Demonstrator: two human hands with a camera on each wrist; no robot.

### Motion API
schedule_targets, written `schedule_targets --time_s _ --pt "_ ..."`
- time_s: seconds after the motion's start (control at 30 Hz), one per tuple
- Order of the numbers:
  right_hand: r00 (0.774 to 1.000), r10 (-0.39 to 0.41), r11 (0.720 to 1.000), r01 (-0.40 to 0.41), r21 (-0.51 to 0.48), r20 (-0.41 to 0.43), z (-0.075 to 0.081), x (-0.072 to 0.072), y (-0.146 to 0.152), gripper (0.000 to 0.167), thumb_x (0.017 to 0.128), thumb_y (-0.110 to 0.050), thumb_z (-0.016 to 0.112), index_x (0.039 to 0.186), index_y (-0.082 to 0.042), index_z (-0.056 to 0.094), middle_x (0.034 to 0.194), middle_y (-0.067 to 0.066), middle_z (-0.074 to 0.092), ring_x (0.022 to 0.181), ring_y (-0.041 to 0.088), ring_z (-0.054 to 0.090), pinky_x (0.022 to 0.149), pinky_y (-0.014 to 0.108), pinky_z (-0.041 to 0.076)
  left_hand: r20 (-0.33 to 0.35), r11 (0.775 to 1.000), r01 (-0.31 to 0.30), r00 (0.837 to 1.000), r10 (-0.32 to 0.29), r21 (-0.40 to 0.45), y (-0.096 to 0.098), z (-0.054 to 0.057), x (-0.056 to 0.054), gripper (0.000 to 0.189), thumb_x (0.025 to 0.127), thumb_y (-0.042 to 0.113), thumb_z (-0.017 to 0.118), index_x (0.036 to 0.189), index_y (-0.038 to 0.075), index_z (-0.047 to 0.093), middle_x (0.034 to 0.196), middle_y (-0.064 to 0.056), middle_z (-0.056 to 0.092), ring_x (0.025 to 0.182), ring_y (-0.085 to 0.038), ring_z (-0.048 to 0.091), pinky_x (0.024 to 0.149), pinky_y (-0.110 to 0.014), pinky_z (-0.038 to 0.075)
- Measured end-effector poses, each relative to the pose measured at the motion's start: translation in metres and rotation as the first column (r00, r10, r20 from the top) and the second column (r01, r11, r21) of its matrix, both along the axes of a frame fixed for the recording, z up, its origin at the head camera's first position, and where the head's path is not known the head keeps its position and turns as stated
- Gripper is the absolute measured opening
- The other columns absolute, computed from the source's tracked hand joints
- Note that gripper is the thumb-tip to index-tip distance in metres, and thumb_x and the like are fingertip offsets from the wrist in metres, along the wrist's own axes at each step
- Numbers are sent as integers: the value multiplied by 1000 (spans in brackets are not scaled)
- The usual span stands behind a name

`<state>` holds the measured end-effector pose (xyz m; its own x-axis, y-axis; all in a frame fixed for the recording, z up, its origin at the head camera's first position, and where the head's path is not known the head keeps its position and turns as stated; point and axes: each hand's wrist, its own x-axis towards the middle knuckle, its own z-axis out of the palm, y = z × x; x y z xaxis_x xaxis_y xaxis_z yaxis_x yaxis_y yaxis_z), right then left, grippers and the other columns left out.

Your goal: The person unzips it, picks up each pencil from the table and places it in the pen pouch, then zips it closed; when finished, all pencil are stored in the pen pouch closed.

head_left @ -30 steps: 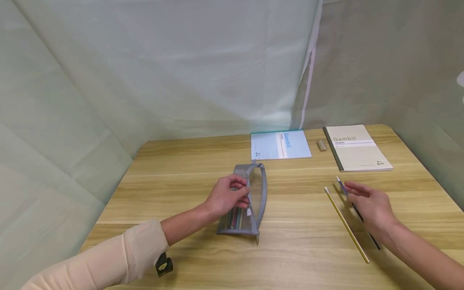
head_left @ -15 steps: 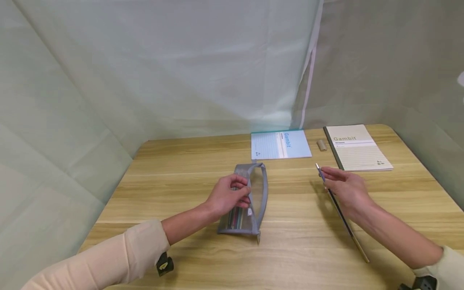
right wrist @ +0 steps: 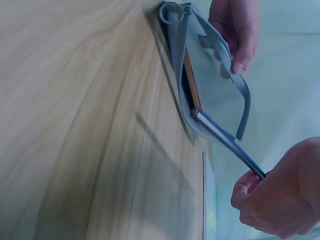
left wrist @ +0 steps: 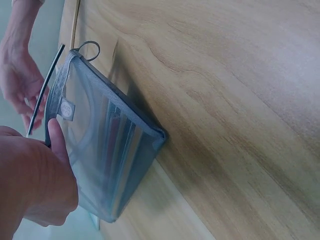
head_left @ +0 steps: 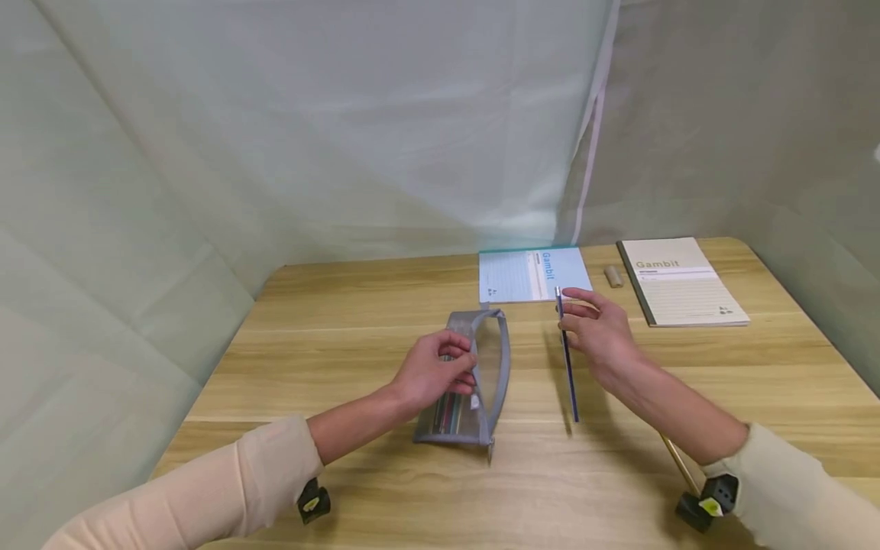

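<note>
My left hand point(head_left: 435, 370) pinches the near edge of the opening of a grey see-through pencil case point(head_left: 462, 424), which gapes on its right side. Several coloured pencils point(left wrist: 112, 145) show through its mesh in the left wrist view. Raised above the table to the right of the case, my right hand point(head_left: 600, 334) holds a dark blue pencil point(head_left: 569, 374) near its white-tipped end. In the right wrist view that pencil point(right wrist: 227, 142) points toward the open case. A yellow pencil point(head_left: 679, 461) lies on the table, partly hidden behind the right forearm.
At the back of the wooden table point(head_left: 330, 344) lie a blue notebook point(head_left: 512, 276) and a cream notebook point(head_left: 687, 283), with a small beige eraser-like block point(head_left: 613, 276) between them. Pale cloth point(head_left: 412, 130) hangs behind the table.
My right hand has carried the blue pencil leftward from beside the yellow pencil, toward the pencil case. My left hand keeps its grip on the case, nearly still.
</note>
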<state>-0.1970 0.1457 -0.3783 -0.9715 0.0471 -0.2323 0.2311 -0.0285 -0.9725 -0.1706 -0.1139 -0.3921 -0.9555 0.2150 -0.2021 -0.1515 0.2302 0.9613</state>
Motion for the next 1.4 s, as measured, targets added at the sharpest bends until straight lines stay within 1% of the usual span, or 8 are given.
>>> schedule_targets --time_s 0.3,0.47,0.8,0.9,1.07,1.17,1.27,1.4 --pt "1000 -3 995 3 -102 4 -6 -6 -31 67 99 12 56 159 -16 50 122 9 53 92 12 54 65 18 51 -6 1000 -1 1000 1 -10 0 -1 -1 22 102 -1 66 123 -6 61 105 -18 68 77 -21 74 72 -36 70" --pt "1000 -4 993 5 -114 17 -10 -8 -44 64 99 12 56 157 -16 52 122 11 55 94 14 55 68 21 53 -12 1000 2 1000 -2 -5 -1 -1 -1 22 102 -2 65 123 -7 60 106 -19 68 76 -21 74 72 -36 70" --pt "998 -62 981 65 -181 24 -16 -11 -66 63 96 16 57 153 -12 53 123 18 56 93 19 61 70 23 60 -7 1000 -12 1000 12 7 0 0 0 20 102 -2 65 121 -7 61 105 -18 68 74 -20 74 71 -36 70" --pt "998 -66 979 69 -191 21 -19 -11 -71 63 96 17 58 153 -9 50 123 20 56 93 21 63 70 24 61 -8 1000 -11 1000 11 14 0 0 -1 19 102 -3 65 120 -7 61 104 -19 68 74 -20 73 71 -36 70" --pt "999 -44 983 47 -176 19 -26 -7 -77 63 97 16 57 154 -8 46 123 19 57 102 28 64 79 28 64 -8 1000 -7 1000 7 14 0 0 -1 19 102 -2 65 120 -7 61 105 -18 68 75 -19 73 71 -35 70" --pt "1000 -27 987 29 -156 14 -31 -4 -80 63 97 16 58 154 -8 47 127 22 57 105 31 65 82 30 64 -8 1000 -5 1000 5 10 0 1 -1 19 103 -1 65 121 -6 61 105 -18 68 75 -20 74 71 -36 70" --pt "1000 -22 991 23 -135 12 -35 -2 -83 60 96 17 60 150 -7 48 128 25 58 99 29 67 82 30 66 -11 1000 -3 1000 4 11 0 1 -1 19 103 -1 65 121 -7 61 106 -18 68 76 -20 74 71 -36 70" --pt "1000 -29 990 29 -139 4 -40 0 -89 51 94 19 62 140 0 49 128 27 59 89 24 68 77 28 65 -11 1000 -8 1000 8 14 -1 1 -1 20 103 -1 65 121 -7 61 107 -20 68 76 -20 74 71 -36 70"
